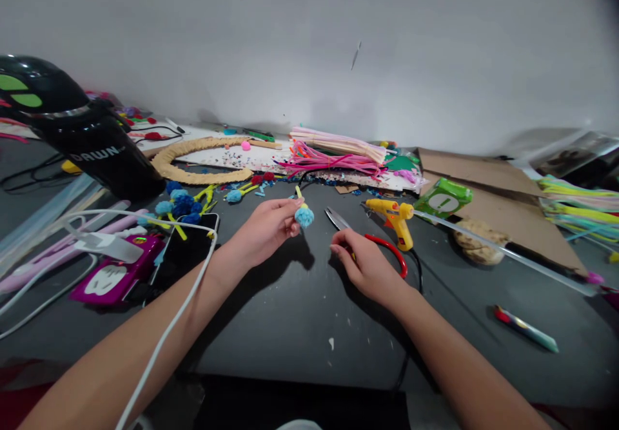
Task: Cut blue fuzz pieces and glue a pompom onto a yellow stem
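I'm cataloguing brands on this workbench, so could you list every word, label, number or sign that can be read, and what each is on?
"DAWN": on the black bottle; a tiny mark after it is too small to read.
Green packet: a mark in its white oval, too blurred to read.
Purple device: a small green-lit spot, too small to read.
I can make out no other text.

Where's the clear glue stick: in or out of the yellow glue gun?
Partly in: the clear stick protrudes backward from the yellow gun.
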`<act>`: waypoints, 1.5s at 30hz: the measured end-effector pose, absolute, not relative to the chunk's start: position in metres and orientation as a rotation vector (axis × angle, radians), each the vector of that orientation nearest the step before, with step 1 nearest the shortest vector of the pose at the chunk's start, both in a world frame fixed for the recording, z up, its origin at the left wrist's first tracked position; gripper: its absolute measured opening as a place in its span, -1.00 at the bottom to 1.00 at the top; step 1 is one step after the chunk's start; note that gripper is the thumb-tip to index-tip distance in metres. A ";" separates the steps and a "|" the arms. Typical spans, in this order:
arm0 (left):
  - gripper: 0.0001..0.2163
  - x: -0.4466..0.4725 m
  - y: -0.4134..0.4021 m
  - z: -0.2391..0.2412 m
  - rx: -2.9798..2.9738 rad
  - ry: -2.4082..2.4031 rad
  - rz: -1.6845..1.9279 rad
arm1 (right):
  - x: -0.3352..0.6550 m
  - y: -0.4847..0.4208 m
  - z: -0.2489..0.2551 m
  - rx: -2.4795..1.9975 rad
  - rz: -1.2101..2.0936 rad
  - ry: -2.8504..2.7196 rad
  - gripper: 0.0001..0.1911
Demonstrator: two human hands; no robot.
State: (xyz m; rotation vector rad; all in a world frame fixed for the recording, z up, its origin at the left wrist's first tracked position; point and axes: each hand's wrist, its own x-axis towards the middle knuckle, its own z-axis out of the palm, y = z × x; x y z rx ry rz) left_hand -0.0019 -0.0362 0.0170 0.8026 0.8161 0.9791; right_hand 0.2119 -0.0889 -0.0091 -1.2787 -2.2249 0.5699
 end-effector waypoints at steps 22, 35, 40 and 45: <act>-0.76 0.002 -0.042 0.018 0.799 0.805 0.865 | 0.216 -0.091 0.000 -1.286 0.649 -1.947 -0.83; -0.74 -0.001 -0.050 0.026 1.578 0.936 0.919 | 0.216 -0.105 0.015 -1.176 0.747 -1.824 -0.91; -0.74 0.002 -0.052 0.025 1.635 0.982 0.897 | 0.213 -0.106 0.017 -1.170 0.687 -1.795 -0.96; -0.74 0.005 -0.054 0.021 1.729 1.003 0.870 | 0.211 -0.105 0.020 -1.132 0.527 -1.903 -0.95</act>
